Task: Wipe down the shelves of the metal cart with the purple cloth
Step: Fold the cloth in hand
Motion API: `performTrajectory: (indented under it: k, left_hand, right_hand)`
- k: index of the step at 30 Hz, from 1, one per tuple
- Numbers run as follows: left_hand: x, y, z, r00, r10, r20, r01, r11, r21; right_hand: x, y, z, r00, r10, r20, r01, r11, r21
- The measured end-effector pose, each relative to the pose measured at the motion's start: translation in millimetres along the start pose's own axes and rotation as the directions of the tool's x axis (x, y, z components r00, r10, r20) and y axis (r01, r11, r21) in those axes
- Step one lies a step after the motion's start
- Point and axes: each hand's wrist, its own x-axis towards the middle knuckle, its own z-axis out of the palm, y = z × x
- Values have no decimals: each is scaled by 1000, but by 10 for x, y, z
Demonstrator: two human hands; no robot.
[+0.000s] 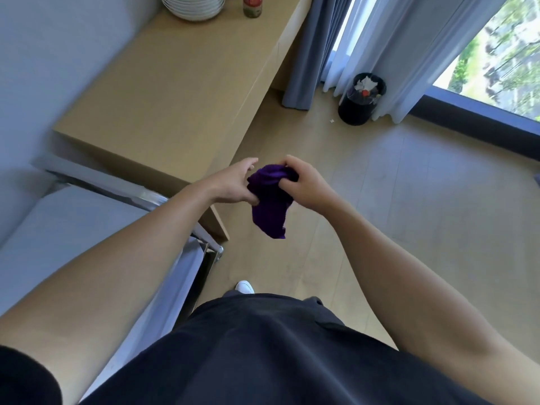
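Note:
The purple cloth [270, 204] hangs bunched in the air in front of me, above the wooden floor. My right hand [306, 185] grips its top from the right, fingers curled into the fabric. My left hand [233, 185] pinches its left side with the lower fingers while the upper fingers stay stretched out. The metal cart [122, 185] stands at the lower left, its shiny rail and pale top shelf passing under my left forearm. Neither hand touches the cart.
A long wooden counter [175, 92] runs along the wall beyond the cart, with stacked white plates [193, 5] and a bottle [252, 5] at its far end. A black waste bin [362, 99] stands by the curtains [380, 48] and window.

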Motion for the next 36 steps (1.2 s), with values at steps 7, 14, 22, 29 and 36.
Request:
performTrajectory:
  k: [7, 14, 22, 29, 36]
  left_hand:
    - [141, -97, -130, 995, 56, -82, -64, 993, -98]
    - [394, -108, -310, 964, -132, -232, 82, 973, -214]
    - [821, -96, -620, 881, -278, -383, 122, 915, -384]
    - [954, -123, -883, 545, -507, -668, 179, 849, -497]
    - [688, -545, -1170, 388, -470, -792, 353, 870, -343]
  right_hand:
    - [310, -72, -125, 989, 149, 24, -150, 958, 245]
    - [761, 0, -161, 988, 121, -95, -113, 989, 92]
    - [1741, 43, -463, 989, 146, -6, -146, 989, 31]
    - [2429, -55, -374, 978, 96, 185, -92, 995, -30]
    - [2887, -419, 200, 948, 24, 317, 4, 996, -86]
